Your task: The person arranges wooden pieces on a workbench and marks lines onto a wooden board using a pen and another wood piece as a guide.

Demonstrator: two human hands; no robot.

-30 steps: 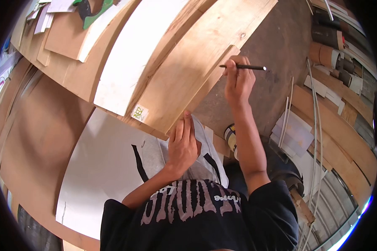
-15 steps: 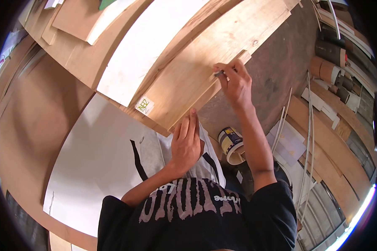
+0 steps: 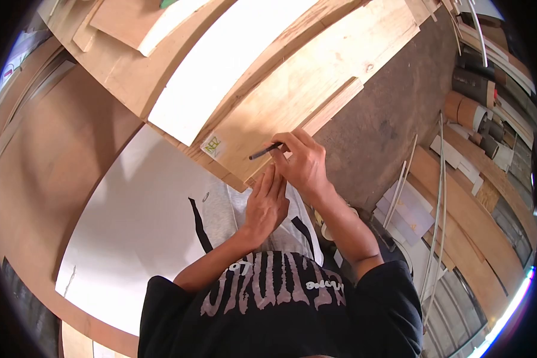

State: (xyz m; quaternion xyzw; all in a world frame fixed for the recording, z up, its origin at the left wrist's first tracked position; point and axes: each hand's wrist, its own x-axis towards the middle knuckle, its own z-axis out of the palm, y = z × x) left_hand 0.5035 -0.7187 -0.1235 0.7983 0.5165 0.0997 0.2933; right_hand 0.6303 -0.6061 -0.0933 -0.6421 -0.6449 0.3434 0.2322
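Note:
My right hand (image 3: 306,164) is closed round a dark pen (image 3: 263,151), whose free end points left over the wooden board (image 3: 304,89). A narrow wooden strip (image 3: 334,106) lies along the board's right edge, partly covered by my right hand. Close below it, my left hand (image 3: 267,206) rests with its fingers stretched out and together at the near end of the strip; its thumb is largely hidden. A white sticker with green lettering (image 3: 210,145) is on the board's near left corner.
Left of the board lies a curved white panel (image 3: 206,71). A large white sheet (image 3: 119,227) stands at lower left. Long planks (image 3: 459,209) and rolls (image 3: 462,107) lie on the right. A bucket (image 3: 328,231) is mostly hidden behind my right forearm.
My right hand has moved down and left along the strip with the pen, from its far part to just above my left hand. My left hand stays near the board's corner.

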